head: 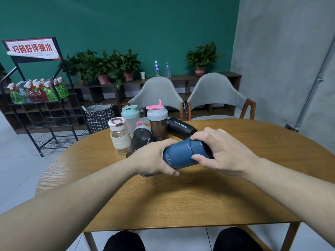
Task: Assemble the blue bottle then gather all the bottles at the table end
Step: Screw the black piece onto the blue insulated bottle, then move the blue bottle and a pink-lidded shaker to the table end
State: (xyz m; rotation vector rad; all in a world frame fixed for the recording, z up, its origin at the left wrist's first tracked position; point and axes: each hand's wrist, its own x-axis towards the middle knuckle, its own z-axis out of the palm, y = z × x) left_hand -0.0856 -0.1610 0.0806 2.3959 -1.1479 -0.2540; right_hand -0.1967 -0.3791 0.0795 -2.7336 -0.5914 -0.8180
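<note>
The blue bottle (pixel 178 154) is held sideways just above the wooden table (pixel 181 196), near its middle. My left hand (pixel 154 158) is wrapped around its body and lower end. My right hand (pixel 223 151) grips the lid end (pixel 199 144) at the bottle's right. Behind them, at the table's far end, stand a clear bottle with a beige band (pixel 120 135), a mint-lidded shaker (pixel 130 117) and a pink-lidded dark shaker (pixel 158 122). A dark shaker (pixel 140 140) leans there, and a black sport bottle (pixel 181 127) lies on its side.
Two grey chairs (pixel 159 95) (pixel 215 95) stand behind the table's far edge. A black rack of spray bottles (pixel 39 91) and a checked basket (pixel 99 116) are at the left. Plants and water bottles sit on a low shelf (pixel 181 77) by the green wall.
</note>
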